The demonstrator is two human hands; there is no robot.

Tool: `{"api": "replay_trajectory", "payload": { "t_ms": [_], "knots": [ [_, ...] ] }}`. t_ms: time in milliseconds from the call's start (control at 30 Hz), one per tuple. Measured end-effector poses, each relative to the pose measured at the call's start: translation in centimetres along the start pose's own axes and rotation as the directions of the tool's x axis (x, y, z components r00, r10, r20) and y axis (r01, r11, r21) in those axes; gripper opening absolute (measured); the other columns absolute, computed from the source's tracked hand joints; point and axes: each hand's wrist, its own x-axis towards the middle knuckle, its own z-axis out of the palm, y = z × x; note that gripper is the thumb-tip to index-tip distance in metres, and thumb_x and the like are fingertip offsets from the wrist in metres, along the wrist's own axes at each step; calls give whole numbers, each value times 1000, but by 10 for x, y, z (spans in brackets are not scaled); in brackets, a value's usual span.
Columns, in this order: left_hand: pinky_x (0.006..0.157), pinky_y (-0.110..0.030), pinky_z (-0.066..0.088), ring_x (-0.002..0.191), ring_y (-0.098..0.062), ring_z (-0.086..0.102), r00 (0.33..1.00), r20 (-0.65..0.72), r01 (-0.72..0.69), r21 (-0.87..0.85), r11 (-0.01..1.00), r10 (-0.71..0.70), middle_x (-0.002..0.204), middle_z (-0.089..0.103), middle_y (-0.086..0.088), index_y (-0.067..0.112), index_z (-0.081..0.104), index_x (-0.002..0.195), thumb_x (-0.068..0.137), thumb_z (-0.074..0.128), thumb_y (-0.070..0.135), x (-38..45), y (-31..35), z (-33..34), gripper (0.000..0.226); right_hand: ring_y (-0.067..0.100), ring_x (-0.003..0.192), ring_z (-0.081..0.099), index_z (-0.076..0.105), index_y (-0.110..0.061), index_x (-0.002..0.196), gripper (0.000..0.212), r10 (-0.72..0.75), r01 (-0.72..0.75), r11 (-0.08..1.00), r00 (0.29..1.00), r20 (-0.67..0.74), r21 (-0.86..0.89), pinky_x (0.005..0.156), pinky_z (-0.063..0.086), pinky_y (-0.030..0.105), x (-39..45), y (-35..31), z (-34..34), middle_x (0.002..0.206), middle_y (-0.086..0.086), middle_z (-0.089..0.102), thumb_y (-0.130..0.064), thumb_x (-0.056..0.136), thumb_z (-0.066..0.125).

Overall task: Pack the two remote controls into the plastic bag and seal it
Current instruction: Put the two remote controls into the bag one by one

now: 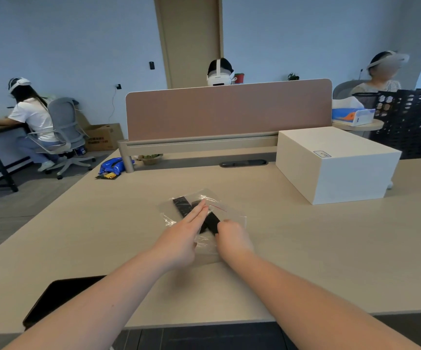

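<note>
A clear plastic bag (232, 213) with a red zip line lies on the beige table (103, 223) in front of me. Two black remote controls are in it, crossed over each other: one (181, 206) points to the far left, the other (212, 221) runs toward the near right. My left hand (182, 232) lies flat with its fingers straight, pressing on the bag and the remotes. My right hand (232, 236) is curled, pinching the bag at the near end of the second remote. How far the zip line is closed cannot be told.
A large white box (335, 162) stands at the back right. A brown desk divider (229, 109) runs across the far edge. A blue snack packet (112, 168) lies at the far left. A black tablet (60, 296) lies near my left forearm. Other people sit beyond.
</note>
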Motion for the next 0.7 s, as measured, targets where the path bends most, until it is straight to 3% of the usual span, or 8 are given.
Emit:
{"api": "replay_trajectory", "payload": {
  "t_ms": [133,333,467,600,700],
  "knots": [
    [80,-33,51,123,-20,47,1000,8,-5,-18,1000,5,140,-21,37,34,-3,145,83,47,0,-1,-3,1,87,33,105,57,62,-2,106,27,6,-5,999,999,40,-34,85,49,37,7,2,6,114,15,58,4,86,43],
    [79,-34,50,119,-24,50,999,5,-40,4,999,40,140,-19,37,34,-1,145,82,46,-1,0,-5,5,86,28,126,39,56,-10,118,32,-4,9,999,994,109,-43,104,40,35,17,5,19,133,10,47,-7,88,44],
    [83,-39,52,119,-24,50,999,12,-47,12,999,47,140,-19,38,36,-1,144,81,45,-2,1,-9,8,87,27,132,29,48,-14,129,39,5,5,998,988,152,-67,104,36,36,19,2,18,143,3,38,-9,90,43],
    [84,-33,49,122,-22,49,998,12,-61,-1,998,61,148,-14,32,36,5,145,83,46,2,1,-11,10,82,27,133,30,49,-16,130,41,-31,41,996,989,143,-74,105,37,36,16,3,12,145,1,38,-10,89,46],
    [91,-30,45,122,-16,49,996,-8,-92,-52,994,92,155,-1,23,35,24,142,88,54,20,-1,-14,11,64,26,125,44,59,-10,117,36,-70,71,997,995,77,-21,100,44,35,8,11,1,133,6,54,-5,84,46]
  ]
}}
